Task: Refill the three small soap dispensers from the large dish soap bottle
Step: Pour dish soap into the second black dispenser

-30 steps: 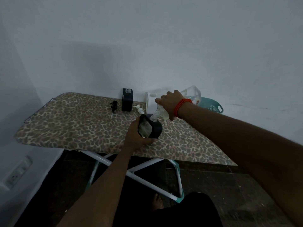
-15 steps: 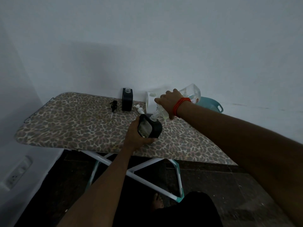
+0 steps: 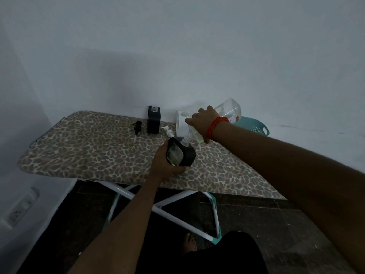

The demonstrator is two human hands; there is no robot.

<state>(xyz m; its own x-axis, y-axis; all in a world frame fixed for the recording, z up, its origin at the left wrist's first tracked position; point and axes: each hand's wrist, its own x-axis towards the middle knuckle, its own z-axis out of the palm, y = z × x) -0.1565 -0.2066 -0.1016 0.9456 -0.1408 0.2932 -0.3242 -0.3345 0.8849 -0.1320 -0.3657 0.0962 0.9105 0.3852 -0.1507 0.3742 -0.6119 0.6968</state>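
Observation:
My left hand grips a black soap dispenser, tilted, with a clear front window, just above the ironing board. My right hand holds the large clear dish soap bottle tipped steeply down, its neck at the dispenser's open top. A second black dispenser stands open at the back of the board. Behind my right hand, a white dispenser is partly hidden. On the board lie a black pump head and a white pump head.
The leopard-print ironing board stands against a white wall on white crossed legs. A teal colander sits at the board's far right end. A wall socket is low on the left. My bare foot is on the dark floor.
The large bottle's base has risen, tipping it more steeply toward the dispenser. My left hand and the dispenser have stayed in place.

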